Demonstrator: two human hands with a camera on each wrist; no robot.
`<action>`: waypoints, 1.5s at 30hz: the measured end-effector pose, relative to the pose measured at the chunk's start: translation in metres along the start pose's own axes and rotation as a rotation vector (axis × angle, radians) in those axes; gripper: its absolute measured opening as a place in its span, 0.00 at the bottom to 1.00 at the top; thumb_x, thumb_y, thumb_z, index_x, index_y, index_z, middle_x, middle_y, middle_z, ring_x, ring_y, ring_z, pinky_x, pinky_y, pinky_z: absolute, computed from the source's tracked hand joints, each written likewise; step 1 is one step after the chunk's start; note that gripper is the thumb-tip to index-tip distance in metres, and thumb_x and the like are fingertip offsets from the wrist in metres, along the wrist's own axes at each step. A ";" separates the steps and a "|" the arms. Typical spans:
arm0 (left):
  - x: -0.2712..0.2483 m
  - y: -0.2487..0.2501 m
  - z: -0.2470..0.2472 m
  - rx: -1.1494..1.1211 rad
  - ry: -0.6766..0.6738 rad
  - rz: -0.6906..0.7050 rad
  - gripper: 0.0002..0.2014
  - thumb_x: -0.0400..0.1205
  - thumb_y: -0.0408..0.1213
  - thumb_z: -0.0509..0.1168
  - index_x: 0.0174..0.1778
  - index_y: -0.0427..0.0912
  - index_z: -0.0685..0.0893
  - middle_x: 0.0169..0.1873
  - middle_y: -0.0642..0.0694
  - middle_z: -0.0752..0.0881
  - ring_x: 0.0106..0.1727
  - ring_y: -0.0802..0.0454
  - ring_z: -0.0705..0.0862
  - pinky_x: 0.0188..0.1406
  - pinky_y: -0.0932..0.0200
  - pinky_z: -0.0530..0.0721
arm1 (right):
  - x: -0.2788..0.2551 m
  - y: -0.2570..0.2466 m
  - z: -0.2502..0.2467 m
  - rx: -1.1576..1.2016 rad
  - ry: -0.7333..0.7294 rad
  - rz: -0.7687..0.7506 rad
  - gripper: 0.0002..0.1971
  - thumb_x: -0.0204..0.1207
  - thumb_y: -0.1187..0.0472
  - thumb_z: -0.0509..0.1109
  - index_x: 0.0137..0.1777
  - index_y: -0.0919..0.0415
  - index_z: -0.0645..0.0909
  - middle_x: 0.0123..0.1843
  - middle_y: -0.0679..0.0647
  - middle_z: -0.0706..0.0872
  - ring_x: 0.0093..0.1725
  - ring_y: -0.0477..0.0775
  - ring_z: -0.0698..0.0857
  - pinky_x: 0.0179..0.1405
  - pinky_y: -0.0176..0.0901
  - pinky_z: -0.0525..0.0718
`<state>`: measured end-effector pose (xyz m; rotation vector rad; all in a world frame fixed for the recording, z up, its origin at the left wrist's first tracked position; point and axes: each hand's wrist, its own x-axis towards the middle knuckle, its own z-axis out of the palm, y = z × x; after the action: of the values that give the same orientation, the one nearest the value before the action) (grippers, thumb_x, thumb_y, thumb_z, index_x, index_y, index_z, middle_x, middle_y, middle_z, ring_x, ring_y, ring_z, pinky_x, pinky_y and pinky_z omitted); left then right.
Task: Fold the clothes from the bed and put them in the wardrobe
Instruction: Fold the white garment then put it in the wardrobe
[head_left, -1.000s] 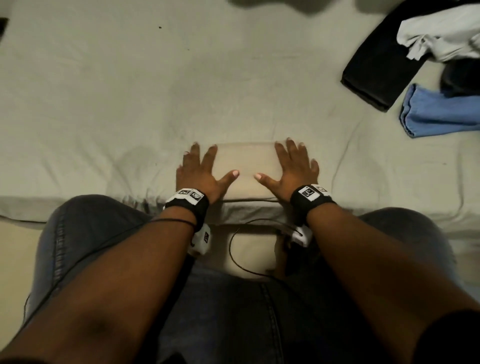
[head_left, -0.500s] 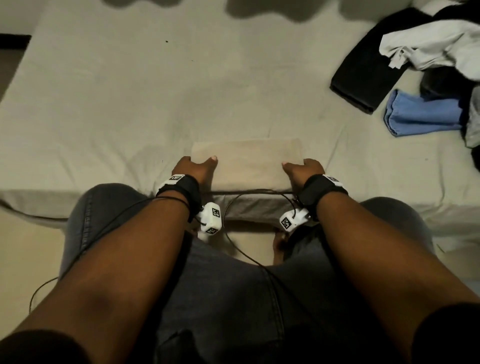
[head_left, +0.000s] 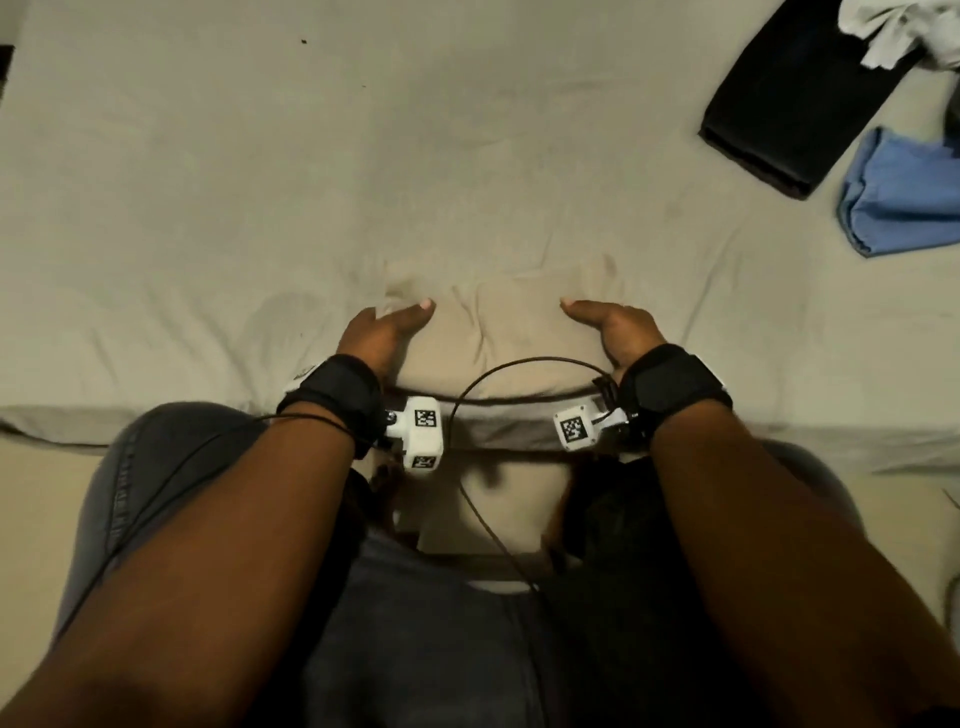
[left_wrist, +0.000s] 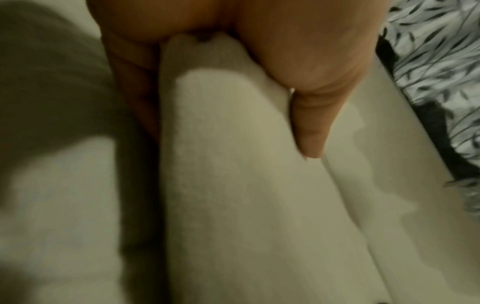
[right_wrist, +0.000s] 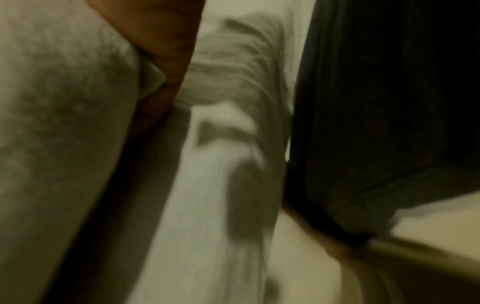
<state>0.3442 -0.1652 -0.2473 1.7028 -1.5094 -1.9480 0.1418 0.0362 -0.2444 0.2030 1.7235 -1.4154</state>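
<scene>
Folded beige cloth (head_left: 498, 338) sitting at the near edge of the bed (head_left: 208, 208), right between both hands. Left hand (head_left: 382, 330) gripping its left end, thumb on top, fingers tucked under. Right hand (head_left: 615, 330) clamped on the right end the same way. Fingers mostly hidden under the fabric, right wrist view too blurry to help. Wrists low, palms facing inward. Black (head_left: 789, 98) and blue (head_left: 904, 202) clothes off at far right, partly cut off.
</scene>
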 end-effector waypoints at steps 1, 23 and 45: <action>0.003 -0.004 0.000 -0.009 0.033 0.042 0.23 0.70 0.47 0.84 0.53 0.37 0.88 0.47 0.43 0.93 0.46 0.47 0.92 0.54 0.49 0.89 | 0.012 0.001 0.002 -0.031 -0.003 -0.018 0.25 0.63 0.60 0.88 0.59 0.65 0.88 0.51 0.57 0.94 0.50 0.59 0.94 0.57 0.55 0.90; -0.152 0.212 -0.162 0.265 -0.022 0.094 0.35 0.78 0.47 0.78 0.80 0.50 0.72 0.64 0.56 0.82 0.63 0.54 0.81 0.62 0.59 0.76 | -0.203 -0.227 0.145 -0.744 -0.098 -0.188 0.21 0.75 0.61 0.80 0.68 0.58 0.83 0.63 0.57 0.88 0.63 0.60 0.86 0.60 0.48 0.81; -0.313 0.238 -0.553 -0.452 0.670 0.337 0.37 0.87 0.30 0.66 0.88 0.54 0.56 0.76 0.48 0.77 0.71 0.54 0.80 0.67 0.63 0.81 | -0.369 -0.286 0.558 -0.434 -0.695 -0.173 0.16 0.76 0.73 0.75 0.64 0.66 0.85 0.56 0.63 0.92 0.54 0.64 0.92 0.56 0.58 0.89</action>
<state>0.7871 -0.3875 0.2164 1.5411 -0.9409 -1.2347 0.4771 -0.3987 0.2329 -0.6196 1.4184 -1.0142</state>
